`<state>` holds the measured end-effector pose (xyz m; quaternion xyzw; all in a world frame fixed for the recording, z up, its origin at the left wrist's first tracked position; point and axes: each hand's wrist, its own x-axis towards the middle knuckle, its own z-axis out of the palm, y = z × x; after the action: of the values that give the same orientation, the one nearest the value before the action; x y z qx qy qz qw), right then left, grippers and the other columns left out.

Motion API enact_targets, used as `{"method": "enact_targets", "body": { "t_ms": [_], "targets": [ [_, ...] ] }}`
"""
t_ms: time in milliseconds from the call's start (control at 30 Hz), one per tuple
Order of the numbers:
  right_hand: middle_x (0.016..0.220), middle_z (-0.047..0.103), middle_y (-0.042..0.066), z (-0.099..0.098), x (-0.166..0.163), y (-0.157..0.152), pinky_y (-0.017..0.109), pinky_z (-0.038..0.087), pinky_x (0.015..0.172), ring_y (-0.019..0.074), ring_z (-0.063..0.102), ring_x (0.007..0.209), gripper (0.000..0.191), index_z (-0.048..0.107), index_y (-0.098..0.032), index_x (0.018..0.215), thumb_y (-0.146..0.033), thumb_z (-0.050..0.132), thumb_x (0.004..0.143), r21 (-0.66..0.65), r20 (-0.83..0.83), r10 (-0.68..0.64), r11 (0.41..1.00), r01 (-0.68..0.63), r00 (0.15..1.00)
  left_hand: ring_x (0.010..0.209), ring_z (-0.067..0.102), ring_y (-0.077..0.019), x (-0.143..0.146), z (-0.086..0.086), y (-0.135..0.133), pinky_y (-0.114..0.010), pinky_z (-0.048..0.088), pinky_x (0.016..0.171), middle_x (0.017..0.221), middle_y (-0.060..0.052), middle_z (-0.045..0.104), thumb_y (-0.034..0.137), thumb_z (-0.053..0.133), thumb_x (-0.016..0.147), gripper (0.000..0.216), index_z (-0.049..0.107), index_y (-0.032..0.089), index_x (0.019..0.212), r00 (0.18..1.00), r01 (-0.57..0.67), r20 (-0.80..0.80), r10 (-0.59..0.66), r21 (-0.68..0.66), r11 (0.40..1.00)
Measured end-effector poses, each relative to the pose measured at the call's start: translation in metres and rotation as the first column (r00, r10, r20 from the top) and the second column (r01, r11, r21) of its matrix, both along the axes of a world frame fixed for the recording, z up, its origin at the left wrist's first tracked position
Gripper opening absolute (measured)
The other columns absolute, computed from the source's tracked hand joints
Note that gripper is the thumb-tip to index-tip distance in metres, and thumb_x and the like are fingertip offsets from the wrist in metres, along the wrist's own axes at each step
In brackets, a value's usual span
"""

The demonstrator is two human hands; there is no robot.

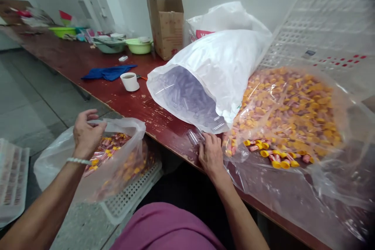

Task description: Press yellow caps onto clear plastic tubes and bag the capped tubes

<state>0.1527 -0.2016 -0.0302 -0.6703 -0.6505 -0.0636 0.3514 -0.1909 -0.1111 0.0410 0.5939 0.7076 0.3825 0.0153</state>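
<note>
My left hand hangs over the mouth of a clear plastic bag beside the table, fingers curled loosely above the yellow-capped tubes inside it. My right hand rests at the table's front edge with its fingers closed on small clear empty tubes. Just beyond that hand lies a big white bag on its side, full of clear tubes. To the right, a clear bag spills yellow-capped filled tubes onto the table.
The long red-brown table carries a white cup, a blue cloth, green bowls and an open cardboard box. White plastic crates stand at right, under the left bag and at far left.
</note>
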Motion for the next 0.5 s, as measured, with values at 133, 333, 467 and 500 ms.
{"method": "enact_targets", "body": {
  "t_ms": [133, 333, 467, 500],
  "targets": [
    [0.100, 0.059, 0.014, -0.006, 0.000, 0.020, 0.040, 0.044, 0.079, 0.0254, 0.050, 0.090, 0.026, 0.058, -0.014, 0.105, -0.011, 0.046, 0.081, -0.061, 0.044, -0.086, 0.994, 0.089, 0.995, 0.096, 0.056, -0.0172, 0.092, 0.004, -0.037, -0.030, 0.046, 0.088, 0.106, -0.003, 0.058, 0.016, 0.045, 0.086, 0.023, 0.055, 0.021, 0.106, 0.834, 0.551, -0.100, -0.542, 0.130, 0.824],
    [0.088, 0.060, 0.013, -0.010, 0.008, 0.021, 0.038, 0.044, 0.073, 0.0239, 0.052, 0.082, 0.020, 0.058, -0.016, 0.093, -0.008, 0.044, 0.080, -0.087, -0.010, -0.122, 0.989, 0.121, 0.992, 0.103, 0.049, -0.0266, 0.212, -0.036, -0.028, -0.043, 0.041, 0.089, 0.105, -0.014, 0.058, 0.002, 0.042, 0.078, 0.027, 0.058, 0.013, 0.096, 0.311, 0.820, -0.447, -0.839, -0.321, 0.474],
    [0.094, 0.062, 0.013, -0.007, 0.012, 0.009, 0.039, 0.047, 0.078, 0.0237, 0.057, 0.088, 0.023, 0.055, -0.013, 0.102, -0.010, 0.046, 0.081, -0.064, -0.119, -0.134, 0.990, 0.127, 0.984, 0.094, 0.050, -0.0250, 0.216, -0.044, -0.013, -0.043, 0.041, 0.085, 0.094, -0.013, 0.057, 0.003, 0.041, 0.077, 0.022, 0.057, 0.013, 0.088, 0.390, 0.795, -0.321, -0.863, -0.356, 0.492],
    [0.095, 0.062, 0.013, -0.005, 0.012, 0.004, 0.037, 0.048, 0.079, 0.0223, 0.058, 0.090, 0.024, 0.053, -0.012, 0.105, -0.012, 0.046, 0.082, -0.055, -0.160, -0.130, 0.991, 0.123, 0.978, 0.093, 0.051, -0.0236, 0.212, -0.042, -0.014, -0.041, 0.042, 0.086, 0.094, -0.012, 0.057, 0.004, 0.041, 0.078, 0.022, 0.057, 0.013, 0.091, 0.452, 0.811, -0.188, -0.872, -0.320, 0.489]
  ]
}}
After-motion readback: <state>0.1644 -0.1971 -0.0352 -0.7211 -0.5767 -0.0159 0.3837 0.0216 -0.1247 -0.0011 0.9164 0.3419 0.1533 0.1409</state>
